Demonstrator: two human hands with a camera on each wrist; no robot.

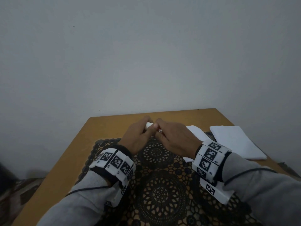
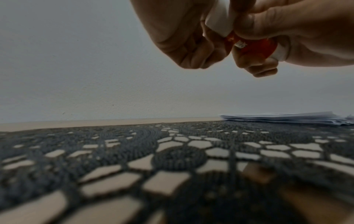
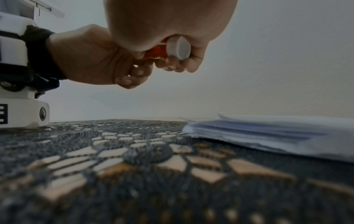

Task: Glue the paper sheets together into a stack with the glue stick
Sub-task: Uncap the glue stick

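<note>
The glue stick [image 1: 160,130] has an orange body [image 2: 256,47] and a white cap [image 2: 220,19]. I hold it level in the air above the mat, between both hands. My left hand [image 1: 143,129] grips the white cap end. My right hand [image 1: 164,133] curls round the orange body, and the white base [image 3: 179,48] pokes out past its fingers. A stack of white paper sheets [image 1: 236,141] lies at the table's right side. A second pile [image 1: 197,132] lies closer in, partly hidden by my right wrist.
A dark lace mat [image 1: 156,193] covers the middle of the wooden table [image 1: 104,128]. A plain wall stands right behind the table's far edge. The nearer paper pile [image 3: 268,131] rests partly on the mat's right side.
</note>
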